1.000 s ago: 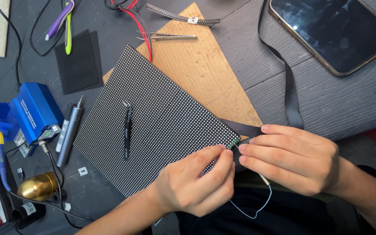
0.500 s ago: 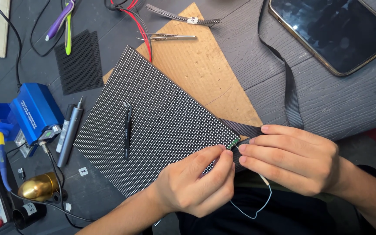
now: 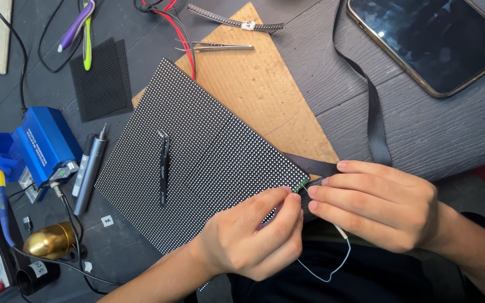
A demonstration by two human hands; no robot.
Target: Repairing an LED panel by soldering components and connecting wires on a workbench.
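Under your hands lies a matt black panel (image 3: 197, 163) studded with fine pale dots, resting on rough brown cardboard (image 3: 254, 84). Your table (image 3: 450, 129) is grey, grained wood; the phone (image 3: 430, 39) shows glossy glass, the tweezers (image 3: 214, 47) bare shiny metal.

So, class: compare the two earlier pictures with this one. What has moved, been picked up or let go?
Nothing has visibly changed. The left hand and right hand stay pinched together at the corner of the black dotted panel, with the thin wire looping below them. The black tweezers on the panel and the phone lie as before.
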